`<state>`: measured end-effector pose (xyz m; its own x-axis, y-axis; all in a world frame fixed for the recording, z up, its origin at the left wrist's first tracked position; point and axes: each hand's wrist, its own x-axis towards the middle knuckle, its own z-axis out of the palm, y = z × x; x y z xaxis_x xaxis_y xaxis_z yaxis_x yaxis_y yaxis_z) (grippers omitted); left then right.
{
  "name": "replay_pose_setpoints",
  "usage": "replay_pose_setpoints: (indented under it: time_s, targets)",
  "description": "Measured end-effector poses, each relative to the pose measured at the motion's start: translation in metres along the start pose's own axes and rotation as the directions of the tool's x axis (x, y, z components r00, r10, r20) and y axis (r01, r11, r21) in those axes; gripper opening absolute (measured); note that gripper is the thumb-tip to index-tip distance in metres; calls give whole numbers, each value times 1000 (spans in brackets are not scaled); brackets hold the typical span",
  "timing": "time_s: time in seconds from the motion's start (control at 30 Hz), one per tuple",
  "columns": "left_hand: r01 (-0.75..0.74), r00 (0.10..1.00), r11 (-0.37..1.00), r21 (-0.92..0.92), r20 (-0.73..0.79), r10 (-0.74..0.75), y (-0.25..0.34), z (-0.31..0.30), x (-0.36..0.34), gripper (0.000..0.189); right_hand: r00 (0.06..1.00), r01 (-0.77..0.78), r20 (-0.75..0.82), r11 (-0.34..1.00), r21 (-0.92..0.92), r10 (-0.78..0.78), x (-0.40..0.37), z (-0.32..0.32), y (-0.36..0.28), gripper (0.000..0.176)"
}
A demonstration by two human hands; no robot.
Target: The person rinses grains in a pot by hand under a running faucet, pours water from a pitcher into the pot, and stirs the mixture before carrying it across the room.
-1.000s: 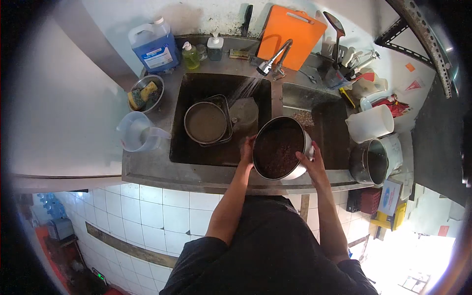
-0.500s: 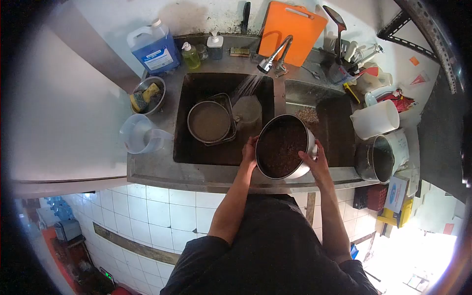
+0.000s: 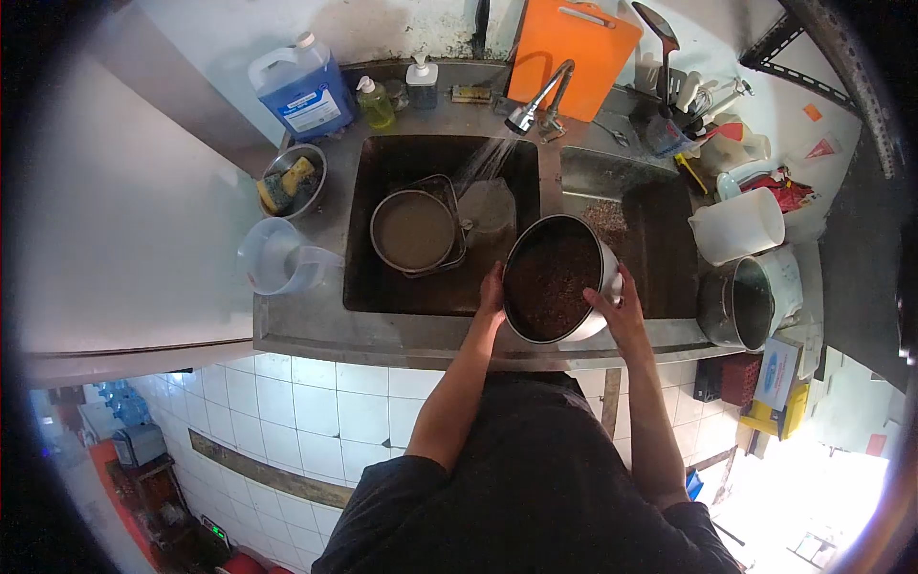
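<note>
A deep round metal pot (image 3: 555,279) with a dark brown, grainy layer inside is held tilted over the front of the sink, its mouth turned up and slightly left. My left hand (image 3: 492,293) grips its left side, fingers partly hidden behind the wall. On the right side, my right hand (image 3: 619,311) has its thumb over the rim and its fingers round the outside. In the left basin (image 3: 382,298) sits a round pan (image 3: 413,230) of cloudy liquid, beside a wire-handled rack. Water sprays from the tap (image 3: 521,119) into that basin.
Food scraps (image 3: 606,220) lie in the right basin. A clear jug (image 3: 273,258) and a metal bowl of sponges (image 3: 292,184) stand on the left ledge. At right are a white container (image 3: 736,226) and a steel pot (image 3: 734,304). An orange cutting board (image 3: 574,59) leans behind the tap.
The whole view has shifted a little. The pot stays in both hands with nearly the same tilt and place, and water keeps running.
</note>
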<state>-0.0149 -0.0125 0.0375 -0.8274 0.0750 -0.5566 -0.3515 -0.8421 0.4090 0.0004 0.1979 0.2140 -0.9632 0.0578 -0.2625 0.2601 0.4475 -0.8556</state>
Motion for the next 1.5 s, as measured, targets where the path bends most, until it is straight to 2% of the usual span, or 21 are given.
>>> replay_pose_setpoints:
  time_s: [0.07,0.1,0.17,0.23,0.27,0.37,0.4,0.47,0.5,0.57,0.63,0.67,0.7,0.77,0.87,1.0,1.07,1.17,1.37,1.43,1.5]
  targets:
    - [37,983,999,10,-178,-35,10,18,-13,40,1000,25,3,999,37,-25,1,-2,0,92]
    - [38,984,999,9,-176,-35,6,13,-7,40,1000,16,0,998,67,-16,0,-3,-1,91]
    - [-1,999,999,-36,-53,-1,-12,-12,17,38,1000,6,-2,996,93,-6,-2,-6,0,91]
    - [0,998,1000,7,-57,0,-22,-23,34,37,999,21,19,969,247,-26,-6,-8,3,89]
    - [4,998,999,53,-61,0,-27,-27,39,37,1000,20,18,969,246,-25,-8,-9,4,89]
    - [16,992,996,83,-124,-6,-4,23,-9,36,999,55,-18,961,271,-51,-14,-13,4,89]
    - [18,992,996,83,-122,-8,-8,22,-8,36,1000,-4,2,961,276,4,-15,-16,1,93]
    - [-8,1000,1000,-11,-9,8,-15,20,-7,38,998,-63,21,958,281,60,-19,-20,-7,97]
    - [-6,1000,1000,-9,-8,6,-15,19,-5,38,997,-78,21,959,274,75,-22,-20,-12,99]
    - [140,990,985,-104,21,-139,-13,17,-2,40,996,-92,15,958,271,91,-22,-20,-15,101]
    - [180,984,970,-165,32,-178,-14,12,3,39,995,-101,3,977,187,102,-18,-20,-13,104]
    - [217,976,948,-231,42,-213,-14,9,5,39,995,-100,-6,976,193,103,-18,-19,-13,104]
    - [222,975,949,-222,47,-218,-19,0,13,39,997,-75,-21,980,182,80,-17,-17,-13,105]
    - [139,986,976,-167,112,-122,-29,-20,30,40,998,-50,-39,983,174,58,-17,-16,-10,105]
    - [158,981,963,-217,147,-128,-23,-14,26,41,999,0,-51,995,101,5,-16,-16,-10,105]
    - [125,988,975,-182,109,-106,-19,-12,21,42,999,-22,-31,995,99,25,-19,-15,-16,102]
    - [127,984,941,-314,157,-81,-17,-10,19,32,999,-23,-22,992,127,26,-19,-14,-15,99]
    - [63,995,964,-260,96,-39,-15,-6,12,33,999,-45,-16,986,162,48,-20,-13,-15,99]
    - [27,993,964,-266,120,5,-22,-22,23,38,999,-1,-52,1000,19,2,-13,-11,-2,99]
    - [18,992,961,-277,126,17,-21,-22,23,39,997,10,-81,996,-94,-17,-15,-10,-10,109]
    - [11,991,957,-289,132,29,-24,-26,26,40,997,4,-81,995,-100,-12,-14,-10,-10,110]
